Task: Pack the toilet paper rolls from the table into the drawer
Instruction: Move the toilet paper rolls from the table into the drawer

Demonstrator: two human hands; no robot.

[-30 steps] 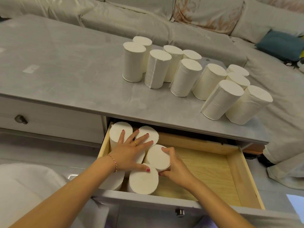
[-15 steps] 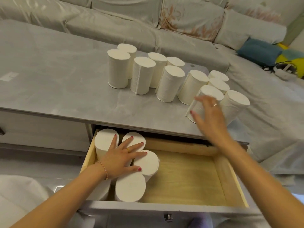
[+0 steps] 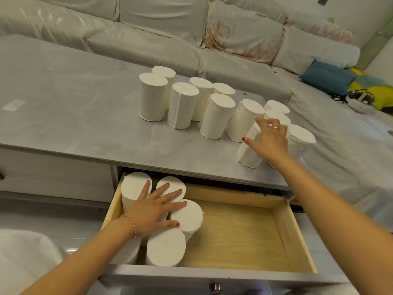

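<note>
Several white toilet paper rolls (image 3: 152, 99) stand upright in a cluster on the grey table (image 3: 70, 107). My right hand (image 3: 269, 140) wraps over the top of the nearest roll (image 3: 248, 152) at the table's right front corner, fingers curled around it. Below the tabletop the wooden drawer (image 3: 244, 233) is pulled out. Several rolls (image 3: 165, 248) stand packed in its left end. My left hand (image 3: 154, 207) lies flat on top of them with fingers spread, holding nothing. The drawer's right half shows bare wood.
A grey sofa (image 3: 170, 39) runs behind the table, with a blue cushion (image 3: 325, 78) and a white headset (image 3: 359, 101) at its right. A closed drawer front (image 3: 53, 173) sits left of the pulled-out one. A metal knob (image 3: 214, 286) marks the front panel.
My right hand left the rolls in the drawer, rose to the table's right front corner and closed over the nearest roll. My left hand stayed flat on the packed rolls.
</note>
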